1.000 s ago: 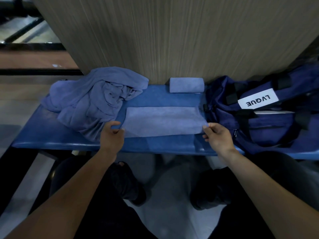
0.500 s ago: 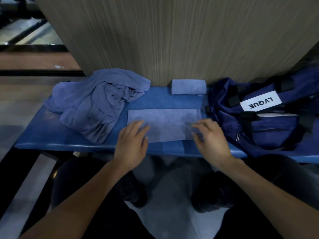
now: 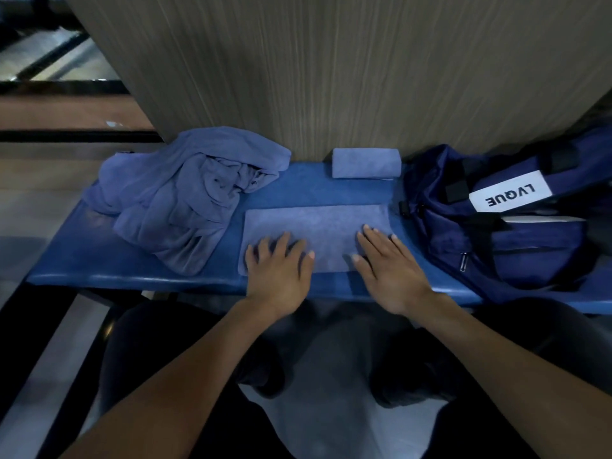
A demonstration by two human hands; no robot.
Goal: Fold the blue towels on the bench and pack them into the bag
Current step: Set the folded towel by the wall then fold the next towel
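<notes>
Folded blue towel (image 3: 314, 236) lies flat on the blue bench (image 3: 66, 260), with the left hand (image 3: 280, 276) and right hand (image 3: 387, 270) pressing straight, spread fingers on its near half. Just left sits a crumpled towel pile (image 3: 185, 200); a rolled towel (image 3: 366, 163) rests against the wood-grain wall (image 3: 331, 67), and the navy LVQUE duffel bag (image 3: 496, 220) lies right.

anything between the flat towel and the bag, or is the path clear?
Nothing visible blocks it. The flat towel, under the left hand and right hand, lies on the bench right beside the bag. The rolled towel sits behind, the crumpled pile opposite.
</notes>
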